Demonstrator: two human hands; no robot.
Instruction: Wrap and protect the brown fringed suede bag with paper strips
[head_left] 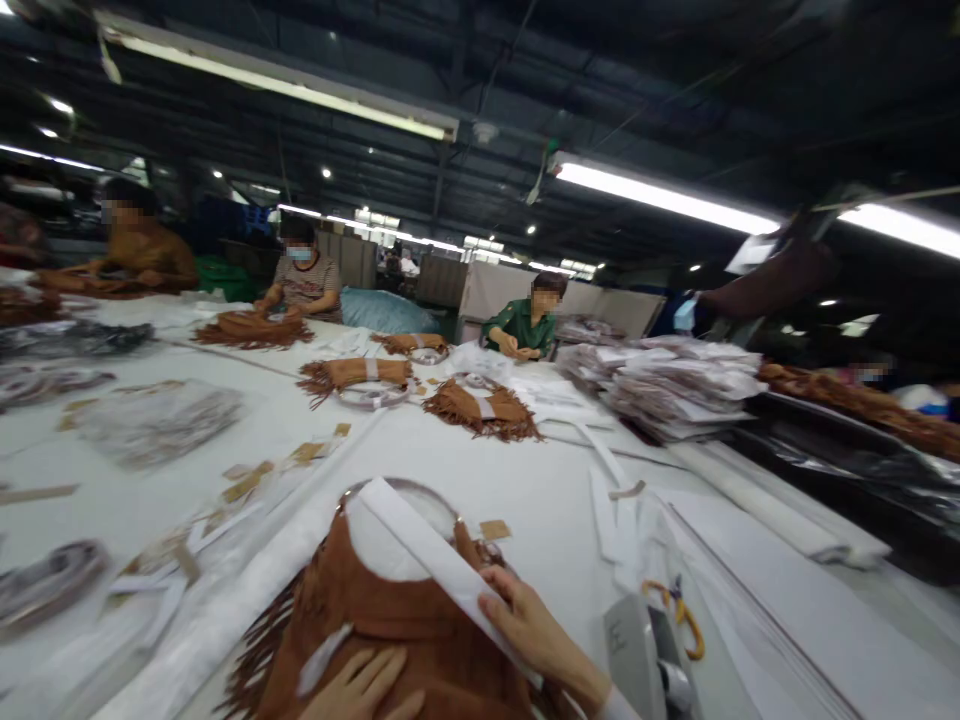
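Directly before me lies a brown, fringed, suede-like bag point(390, 605), with a round metal-looking hoop point(431, 493) at its far end. My right hand point(536, 625) is closed around the near part of a long white paper strip point(420, 545), thumb and fingers pinching its edge. The strip slants across the hoop's opening and the bag's right side. My left hand point(364, 688) rests on the near left of the brown material, fingers extended and partly cut off by the frame's bottom. A small white tag point(322, 660) lies beside it.
A tape dispenser point(637, 655) and yellow-handled scissors point(686, 625) sit to the right. More fringed brown bags point(484, 410) lie farther up the white table point(555, 500). Stacked plastic-wrapped packages point(667, 385) stand back right. Several people work across the table, one in green point(525, 325).
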